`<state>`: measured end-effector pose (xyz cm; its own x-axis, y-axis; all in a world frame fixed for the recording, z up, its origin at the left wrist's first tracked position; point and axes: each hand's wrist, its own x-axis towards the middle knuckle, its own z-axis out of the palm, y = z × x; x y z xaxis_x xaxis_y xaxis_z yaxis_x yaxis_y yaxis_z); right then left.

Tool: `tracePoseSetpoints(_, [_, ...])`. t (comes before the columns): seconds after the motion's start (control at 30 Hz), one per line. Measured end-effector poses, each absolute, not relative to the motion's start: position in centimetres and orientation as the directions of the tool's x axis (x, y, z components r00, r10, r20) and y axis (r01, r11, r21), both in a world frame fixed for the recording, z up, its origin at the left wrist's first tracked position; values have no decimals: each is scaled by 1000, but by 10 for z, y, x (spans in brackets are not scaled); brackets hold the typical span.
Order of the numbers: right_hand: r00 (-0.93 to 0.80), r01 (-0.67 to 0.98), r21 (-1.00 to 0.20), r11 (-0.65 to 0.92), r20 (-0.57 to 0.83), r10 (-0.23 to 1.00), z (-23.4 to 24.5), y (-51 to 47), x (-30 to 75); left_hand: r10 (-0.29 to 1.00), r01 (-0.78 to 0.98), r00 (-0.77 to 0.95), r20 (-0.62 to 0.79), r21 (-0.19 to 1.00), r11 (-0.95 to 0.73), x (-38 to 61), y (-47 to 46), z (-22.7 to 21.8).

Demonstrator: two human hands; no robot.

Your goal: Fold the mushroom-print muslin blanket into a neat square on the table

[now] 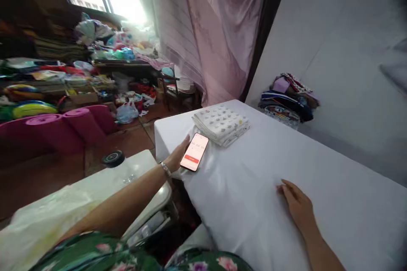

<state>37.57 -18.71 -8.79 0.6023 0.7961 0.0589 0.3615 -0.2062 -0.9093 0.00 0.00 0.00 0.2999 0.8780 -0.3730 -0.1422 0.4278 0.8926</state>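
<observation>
My left hand (178, 156) is closed around the left edge of a smartphone (194, 152). A pinkish timer page with zeros and a red button shows on its lit screen. Just behind the phone lies a folded white cloth (221, 123) with a small grey print, on the white-covered table (248, 169). My right hand (298, 205) rests on the cover at the right, holding nothing, with loosely bent fingers and a small gap by the thumb. A bracelet (165, 168) circles my left wrist.
A pale side table (140, 167) stands at my left, with a round black object (113, 159) by it. Rolled pink mats (79, 129) and heaped goods fill the far left. Folded clothes (288, 99) are stacked by the wall; a pink curtain (222, 29) hangs behind.
</observation>
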Motion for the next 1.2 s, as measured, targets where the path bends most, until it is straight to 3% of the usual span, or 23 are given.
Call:
tracePoseSetpoints(0.5, [588, 366, -914, -173, 84, 804, -85, -188, 371, 793, -23, 492, -359, 905, 424, 16, -10, -6])
tracePoseSetpoints(0.67, [593, 366, -909, -198, 64, 803, -85, -187, 372, 763, 108, 537, -360, 926, 362, 16, -3, -8])
tracePoseSetpoints(0.93, [595, 365, -906, -213, 51, 802, -81, -188, 369, 790, 411, 453, -414, 883, 227, -3, 34, 6])
tracePoseSetpoints(1.2, [602, 378, -899, -223, 56, 796, -81, -188, 370, 846, 521, 333, -417, 829, 204, -5, 60, 8])
